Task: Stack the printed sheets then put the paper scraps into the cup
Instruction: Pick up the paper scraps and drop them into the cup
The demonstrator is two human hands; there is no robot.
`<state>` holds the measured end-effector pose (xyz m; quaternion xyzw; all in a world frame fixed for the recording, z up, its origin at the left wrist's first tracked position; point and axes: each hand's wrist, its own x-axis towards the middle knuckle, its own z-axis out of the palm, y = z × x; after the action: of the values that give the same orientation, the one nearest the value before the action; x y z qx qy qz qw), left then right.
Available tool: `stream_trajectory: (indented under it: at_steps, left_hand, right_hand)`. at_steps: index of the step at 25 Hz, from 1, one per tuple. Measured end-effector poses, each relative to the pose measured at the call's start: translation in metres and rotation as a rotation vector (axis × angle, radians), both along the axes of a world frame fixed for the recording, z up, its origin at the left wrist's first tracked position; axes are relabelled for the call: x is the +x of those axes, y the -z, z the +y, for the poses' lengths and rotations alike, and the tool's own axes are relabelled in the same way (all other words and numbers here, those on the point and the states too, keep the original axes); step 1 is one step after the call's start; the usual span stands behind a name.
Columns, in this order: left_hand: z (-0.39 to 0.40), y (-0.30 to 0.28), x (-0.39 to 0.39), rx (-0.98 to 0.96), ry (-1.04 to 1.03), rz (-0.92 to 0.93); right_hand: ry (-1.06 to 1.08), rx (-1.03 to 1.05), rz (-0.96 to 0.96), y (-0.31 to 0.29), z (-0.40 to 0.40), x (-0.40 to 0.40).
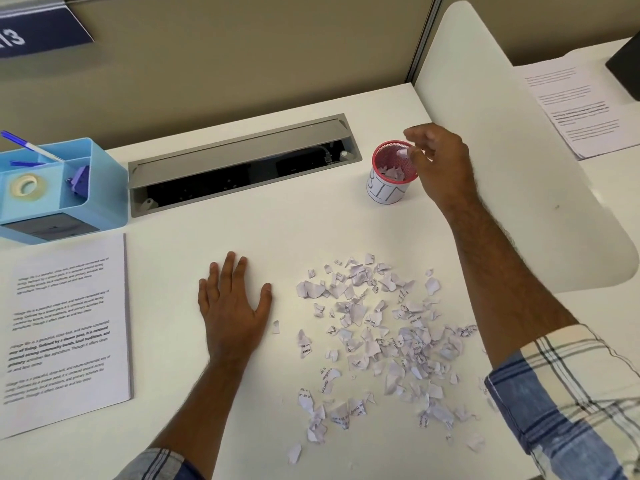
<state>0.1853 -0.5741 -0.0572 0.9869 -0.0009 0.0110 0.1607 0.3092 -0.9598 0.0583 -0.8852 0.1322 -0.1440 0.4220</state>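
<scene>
His right hand (440, 161) hangs loose-fingered over the cup (389, 176) rim; left hand (233, 299) lies flat on bare desk (277, 230) between stacked sheets (65, 327) and scraps (377, 337).

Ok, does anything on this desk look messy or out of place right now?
Yes: torn paper scraps lie scattered loose across the desk, only a few inside the cup. The printed sheets sit neatly stacked.
</scene>
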Motion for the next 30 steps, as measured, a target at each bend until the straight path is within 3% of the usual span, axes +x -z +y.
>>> stream_trajectory:
  at_steps: [6,12,15,22,26,30]
  left_hand:
    - [0.001,0.0,0.0,0.0,0.003,0.006]
    - [0.0,0.0,0.001,-0.005,-0.003,0.017]
    - [0.0,0.0,0.001,-0.006,-0.005,0.02]
    - [0.0,0.001,0.001,-0.004,-0.003,-0.003]
    - [0.0,0.0,0.001,-0.013,-0.004,0.007]
    - [0.0,0.0,0.0,-0.01,0.002,0.001]
  right_hand:
    - [0.136,0.075,-0.109,0.012,0.013,-0.049]
    - [-0.084,0.086,0.278,0.065,0.034,-0.118]
    - [-0.241,0.04,0.361,0.079,0.045,-0.137]
    - [-0.307,-0.145,0.327,0.081,0.06,-0.136]
    - [-0.199,-0.101,0.298,0.064,0.052,-0.124]
    - [-0.074,-0.032,0.145,0.025,0.038,-0.093]
